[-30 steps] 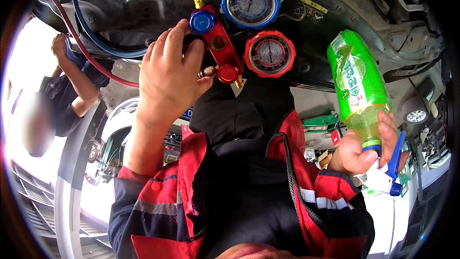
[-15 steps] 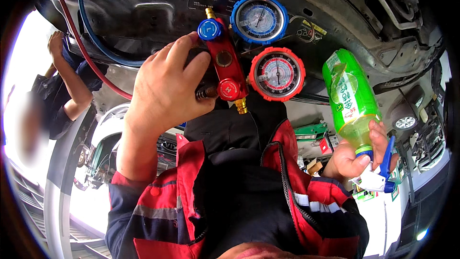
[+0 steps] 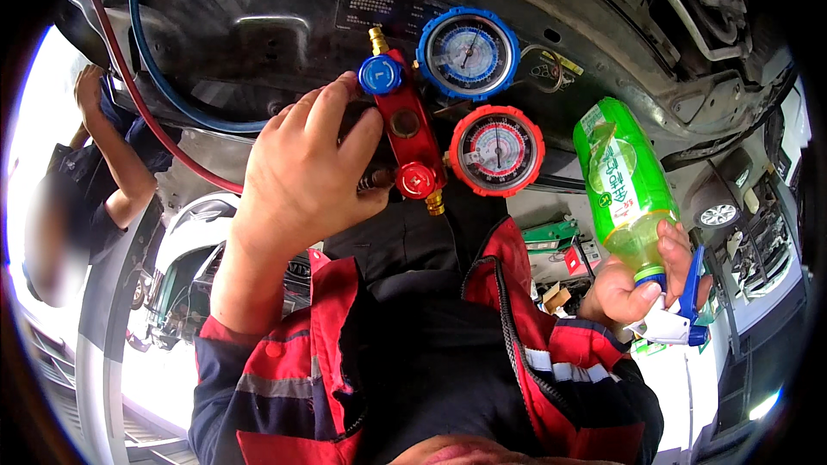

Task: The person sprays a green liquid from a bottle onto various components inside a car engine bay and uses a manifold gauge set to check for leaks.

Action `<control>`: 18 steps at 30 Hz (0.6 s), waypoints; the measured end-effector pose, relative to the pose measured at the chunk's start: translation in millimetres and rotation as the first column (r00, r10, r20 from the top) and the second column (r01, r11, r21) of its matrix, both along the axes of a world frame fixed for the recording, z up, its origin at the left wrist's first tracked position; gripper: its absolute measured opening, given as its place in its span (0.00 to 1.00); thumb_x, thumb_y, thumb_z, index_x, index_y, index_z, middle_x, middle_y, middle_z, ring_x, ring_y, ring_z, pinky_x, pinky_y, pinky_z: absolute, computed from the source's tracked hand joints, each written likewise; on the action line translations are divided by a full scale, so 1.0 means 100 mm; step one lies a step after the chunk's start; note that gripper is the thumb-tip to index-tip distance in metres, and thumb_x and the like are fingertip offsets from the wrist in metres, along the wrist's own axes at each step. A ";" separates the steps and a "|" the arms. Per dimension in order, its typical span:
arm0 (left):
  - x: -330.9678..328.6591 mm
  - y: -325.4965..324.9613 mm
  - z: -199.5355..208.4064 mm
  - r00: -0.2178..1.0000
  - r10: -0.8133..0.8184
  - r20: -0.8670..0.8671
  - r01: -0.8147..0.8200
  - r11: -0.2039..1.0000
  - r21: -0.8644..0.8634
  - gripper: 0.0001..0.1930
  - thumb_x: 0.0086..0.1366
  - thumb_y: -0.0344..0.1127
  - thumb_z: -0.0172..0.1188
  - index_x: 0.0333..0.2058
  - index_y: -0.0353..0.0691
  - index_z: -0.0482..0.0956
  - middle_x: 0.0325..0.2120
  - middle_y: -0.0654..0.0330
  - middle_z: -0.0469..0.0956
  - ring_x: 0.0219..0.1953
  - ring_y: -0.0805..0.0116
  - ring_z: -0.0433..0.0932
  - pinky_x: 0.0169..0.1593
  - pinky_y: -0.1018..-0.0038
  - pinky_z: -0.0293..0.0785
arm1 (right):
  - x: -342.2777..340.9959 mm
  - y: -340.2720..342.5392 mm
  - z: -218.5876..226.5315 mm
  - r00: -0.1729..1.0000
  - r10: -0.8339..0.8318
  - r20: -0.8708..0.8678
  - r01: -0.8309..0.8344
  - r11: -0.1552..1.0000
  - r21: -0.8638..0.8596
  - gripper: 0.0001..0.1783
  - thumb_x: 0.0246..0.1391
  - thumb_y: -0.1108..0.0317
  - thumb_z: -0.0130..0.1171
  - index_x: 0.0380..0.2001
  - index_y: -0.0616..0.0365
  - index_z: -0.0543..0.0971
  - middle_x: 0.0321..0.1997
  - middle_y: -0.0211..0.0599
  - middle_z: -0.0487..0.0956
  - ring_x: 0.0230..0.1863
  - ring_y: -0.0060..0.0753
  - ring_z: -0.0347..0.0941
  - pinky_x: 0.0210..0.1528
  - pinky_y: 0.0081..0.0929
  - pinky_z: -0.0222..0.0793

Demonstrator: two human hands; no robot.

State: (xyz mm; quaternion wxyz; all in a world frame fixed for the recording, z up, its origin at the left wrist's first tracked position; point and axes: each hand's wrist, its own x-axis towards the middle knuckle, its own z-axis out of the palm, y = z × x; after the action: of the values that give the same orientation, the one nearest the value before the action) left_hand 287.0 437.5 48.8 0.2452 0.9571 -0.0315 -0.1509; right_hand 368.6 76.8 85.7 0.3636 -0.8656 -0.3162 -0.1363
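Observation:
My left hand [image 3: 306, 168] is closed round the hose-fitting side of a manifold gauge set, whose red body [image 3: 401, 120] carries a blue knob [image 3: 380, 74] and a red knob [image 3: 415, 180]. A blue-rimmed gauge [image 3: 468, 53] and a red-rimmed gauge [image 3: 496, 151] stick out on its right, dials showing. Brass fittings sit at both ends of the body. My fingers partly hide the hose connections. Over on the right, my right hand [image 3: 633, 286] grips a spray bottle [image 3: 624, 176] by its neck. The bottle is green and labelled, with a white-and-blue trigger head [image 3: 680, 314], and its base tilts upward.
A blue hose [image 3: 159, 69] and a red hose [image 3: 129, 90] curve in from the upper left. Dark car bodywork [image 3: 284, 0] spans the top. Another person [image 3: 103, 164] stands at far left with an arm raised. Parked cars [image 3: 194, 267] and a green tool [image 3: 551, 235] show beyond.
The gauge set sits slightly lower in the picture, along with the car bodywork behind it. The spray bottle has shifted a little left and down. Both hands keep their holds.

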 end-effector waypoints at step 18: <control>-0.02 -0.02 -0.04 1.000 -0.008 -0.007 0.008 1.000 0.024 0.29 0.40 0.41 0.72 0.44 0.39 0.77 0.52 0.44 0.74 0.49 0.48 0.79 0.50 0.59 0.79 | 0.03 0.04 0.05 0.997 -0.054 -0.049 0.053 0.999 -0.012 0.31 0.65 0.55 0.45 0.62 0.68 0.58 0.39 0.47 0.79 0.41 0.48 0.78 0.52 0.56 0.72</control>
State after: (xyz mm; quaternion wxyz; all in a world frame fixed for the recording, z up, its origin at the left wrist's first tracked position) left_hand 285.3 435.2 44.8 0.2330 0.9594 -0.0328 -0.1554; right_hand 371.3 80.7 91.1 0.3631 -0.8787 -0.2846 -0.1229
